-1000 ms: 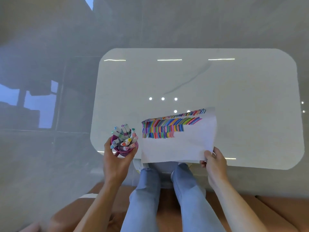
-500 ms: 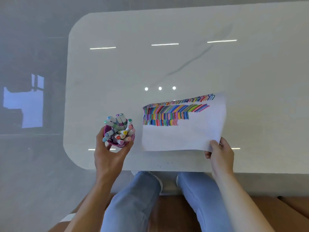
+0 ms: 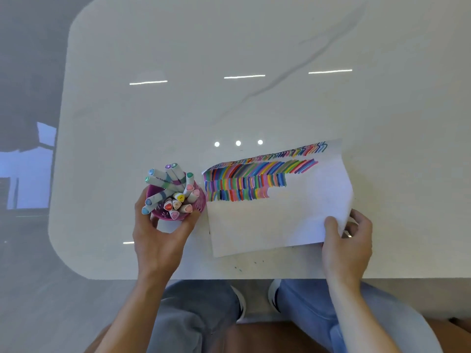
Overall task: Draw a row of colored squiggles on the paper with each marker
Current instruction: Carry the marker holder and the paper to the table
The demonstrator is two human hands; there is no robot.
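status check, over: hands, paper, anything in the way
Left hand grips the purple marker cup. Right hand pinches the paper at its near right corner. Lower half blank, nothing lying on it; markers in the cup.

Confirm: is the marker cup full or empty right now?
Full: many capped markers crowd the purple cup, which the left hand grips. The right hand pinches the paper.

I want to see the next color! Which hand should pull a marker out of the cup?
Probably the right hand: it only pinches the paper corner, while the left hand grips the cup of markers.
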